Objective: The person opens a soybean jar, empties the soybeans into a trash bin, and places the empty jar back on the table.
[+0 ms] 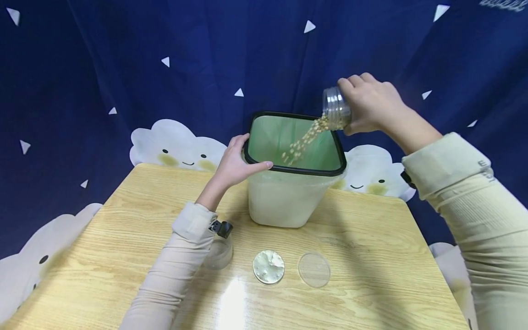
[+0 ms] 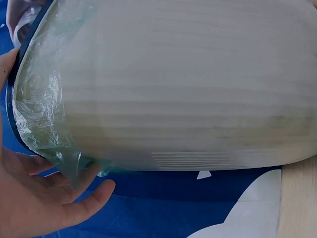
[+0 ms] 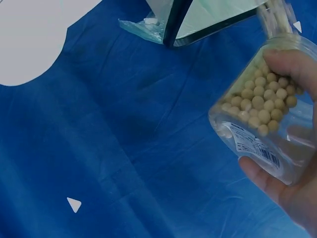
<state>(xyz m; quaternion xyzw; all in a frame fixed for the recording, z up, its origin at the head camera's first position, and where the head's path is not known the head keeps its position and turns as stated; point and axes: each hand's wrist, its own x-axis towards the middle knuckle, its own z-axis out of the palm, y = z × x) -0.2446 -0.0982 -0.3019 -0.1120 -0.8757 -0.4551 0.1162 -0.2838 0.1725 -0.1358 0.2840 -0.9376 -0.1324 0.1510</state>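
My right hand (image 1: pixel 373 103) grips a clear plastic jar (image 1: pixel 336 107), tipped mouth-down over the bin's right side. Small round tan balls (image 1: pixel 303 142) stream from its mouth into the bin. In the right wrist view, more balls (image 3: pixel 262 101) still lie inside the jar, above a barcode label (image 3: pixel 252 146) on its base. The whitish plastic trash bin (image 1: pixel 282 201) has a black rim (image 1: pixel 303 171) and a green liner bag (image 1: pixel 272 137). My left hand (image 1: pixel 237 162) holds the bin's left rim, thumb over the front edge; the left wrist view shows its fingers along the bin's side.
On the wooden table (image 1: pixel 371 243), a silvery foil disc (image 1: pixel 268 267) and a clear round lid (image 1: pixel 314 270) lie before the bin. A clear round container (image 1: pixel 219 254) sits partly behind my left forearm. A blue curtain (image 1: pixel 206 55) hangs behind.
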